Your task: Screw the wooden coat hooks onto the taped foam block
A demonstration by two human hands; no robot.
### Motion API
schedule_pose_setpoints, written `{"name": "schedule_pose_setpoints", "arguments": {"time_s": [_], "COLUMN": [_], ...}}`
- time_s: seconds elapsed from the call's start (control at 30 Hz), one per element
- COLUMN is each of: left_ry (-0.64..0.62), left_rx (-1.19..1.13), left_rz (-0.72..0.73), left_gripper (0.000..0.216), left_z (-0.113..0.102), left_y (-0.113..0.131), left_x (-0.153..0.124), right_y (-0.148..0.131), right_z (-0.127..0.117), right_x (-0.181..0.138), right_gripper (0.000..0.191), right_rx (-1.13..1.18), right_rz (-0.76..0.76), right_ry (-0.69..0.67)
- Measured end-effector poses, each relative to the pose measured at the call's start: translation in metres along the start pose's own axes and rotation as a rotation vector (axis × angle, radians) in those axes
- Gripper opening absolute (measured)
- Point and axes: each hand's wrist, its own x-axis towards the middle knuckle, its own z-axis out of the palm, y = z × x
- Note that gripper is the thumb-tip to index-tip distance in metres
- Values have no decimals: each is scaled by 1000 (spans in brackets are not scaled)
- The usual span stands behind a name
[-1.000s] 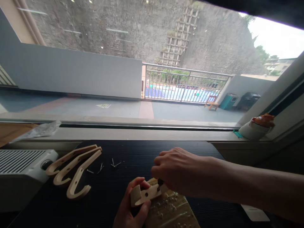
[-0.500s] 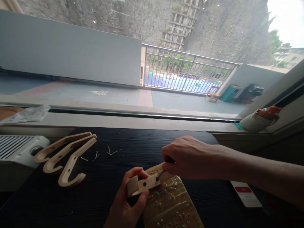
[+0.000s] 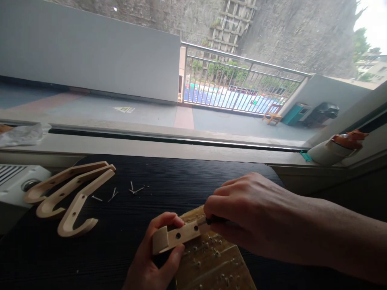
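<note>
My left hand (image 3: pixel 152 253) grips a pale wooden hook (image 3: pixel 183 238) by its curved end, thumb on one side and fingers on the other. The hook lies flat on a wooden board (image 3: pixel 211 264) pitted with many small holes. Two dark holes show in the hook's straight part. Closed around a dark-handled screwdriver (image 3: pixel 215 220), my right hand (image 3: pixel 238 205) is over the hook's far end. The screwdriver's shaft lies low along the hook, beyond the upper hole. Its tip is hard to make out.
Three more wooden hooks (image 3: pixel 75 211) lie at the left of the black table (image 3: pixel 169 177). Several loose screws (image 3: pixel 113 194) are scattered beside them. A white slatted appliance (image 3: pixel 22 185) stands at far left. On the window sill (image 3: pixel 145 151) sits a pale pot (image 3: pixel 328 152).
The screwdriver has left the hook's upper hole, which now shows uncovered. My right hand has turned, laying the tool lower. My left hand keeps its hold; the view has shifted a little.
</note>
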Motion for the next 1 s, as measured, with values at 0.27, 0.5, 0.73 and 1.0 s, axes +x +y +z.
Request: {"name": "schedule_pose_setpoints", "arguments": {"time_s": [0.27,0.5,0.73,1.0], "left_ry": [-25,29,58,60], "left_rx": [54,18,-9,-70], "left_rz": [-7,-28,-42,-49], "left_gripper": [38,36,39,36], "left_z": [0,0,2,3], "left_y": [-1,5,4,7], "left_x": [2,3,3,2], "right_y": [3,1,-9,-7], "right_z": [6,-3,-14,-3], "right_x": [4,6,20,36], "right_gripper": [15,11,15,15], "right_rx": [31,42,-16,-77], "right_rz": [-39,-84,-239,66], "right_ry": [-34,-102,-182,-156]}}
